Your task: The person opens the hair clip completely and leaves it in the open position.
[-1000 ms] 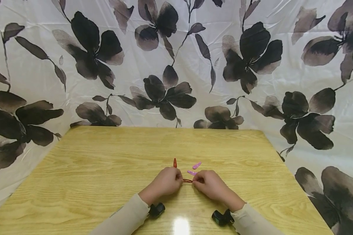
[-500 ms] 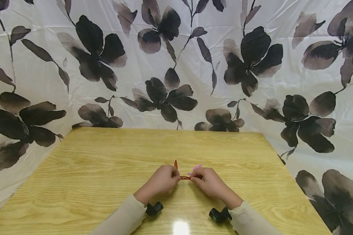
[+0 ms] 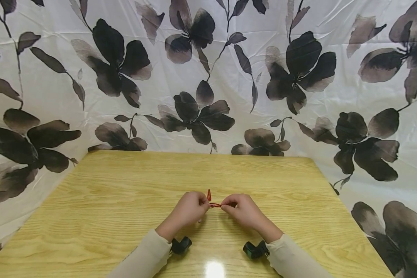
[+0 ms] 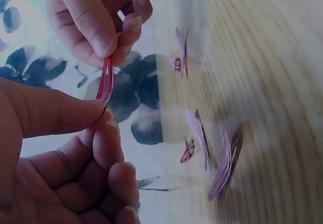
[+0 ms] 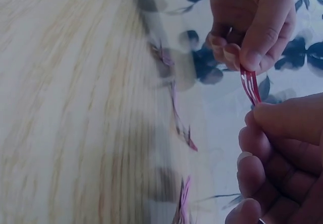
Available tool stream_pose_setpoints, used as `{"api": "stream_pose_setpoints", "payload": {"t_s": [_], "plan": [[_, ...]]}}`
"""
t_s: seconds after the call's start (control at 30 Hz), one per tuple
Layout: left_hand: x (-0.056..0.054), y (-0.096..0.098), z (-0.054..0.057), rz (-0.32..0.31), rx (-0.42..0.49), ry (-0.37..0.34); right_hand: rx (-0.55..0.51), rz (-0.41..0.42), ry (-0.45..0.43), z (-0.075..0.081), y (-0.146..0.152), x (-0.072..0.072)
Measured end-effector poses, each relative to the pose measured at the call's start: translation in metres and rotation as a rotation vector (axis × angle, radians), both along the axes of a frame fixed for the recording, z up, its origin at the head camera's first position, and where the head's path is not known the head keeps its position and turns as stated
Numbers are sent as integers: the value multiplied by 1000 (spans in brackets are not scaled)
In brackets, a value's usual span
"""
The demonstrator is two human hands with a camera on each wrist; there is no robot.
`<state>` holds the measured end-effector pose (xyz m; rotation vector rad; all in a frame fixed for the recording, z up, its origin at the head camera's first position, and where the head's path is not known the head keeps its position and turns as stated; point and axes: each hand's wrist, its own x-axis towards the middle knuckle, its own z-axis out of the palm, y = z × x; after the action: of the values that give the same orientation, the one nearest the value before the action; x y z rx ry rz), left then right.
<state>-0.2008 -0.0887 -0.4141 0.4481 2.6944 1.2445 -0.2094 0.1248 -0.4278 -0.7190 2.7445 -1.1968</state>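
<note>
A red snap hair clip [image 3: 215,205] is held in the air between both hands, one end in each. My left hand [image 3: 190,210] pinches its left end between thumb and forefinger. At the other end, the thumb and forefinger of my right hand [image 3: 246,214] pinch the clip. In the left wrist view the held clip [image 4: 106,82] looks slightly bowed, and whether it is snapped closed I cannot tell. Just beyond the left fingertips a second red hair clip [image 3: 209,195] lies on the table. Pink hair clips [image 4: 224,161] lie below the hands, hidden in the head view.
The wooden table [image 3: 125,181] reaches back to a white cloth [image 3: 243,116] printed with dark flowers. Another pink hair clip [image 4: 182,52] lies apart from the others. Black wrist cameras [image 3: 182,245] sit under both wrists.
Both hands have shifted a little away from me and left, carrying the red hair clip. The pink hair clips have gone out of sight behind the right hand in the head view.
</note>
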Motion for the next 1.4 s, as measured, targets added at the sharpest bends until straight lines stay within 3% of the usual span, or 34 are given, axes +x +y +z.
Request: {"api": "stream_pose_setpoints", "payload": {"t_s": [0.4,0.93,1.4], "plan": [[-5,-3,-3,-17,62,-2,-74,-27,-11,-2,-1,-4],[-6,-4,-15,-71,317,-122,-188,-10,-46,-4,10,-6],[-9,-6,-23,-111,383,-116,-253,19,-125,-9,9,-7]]}}
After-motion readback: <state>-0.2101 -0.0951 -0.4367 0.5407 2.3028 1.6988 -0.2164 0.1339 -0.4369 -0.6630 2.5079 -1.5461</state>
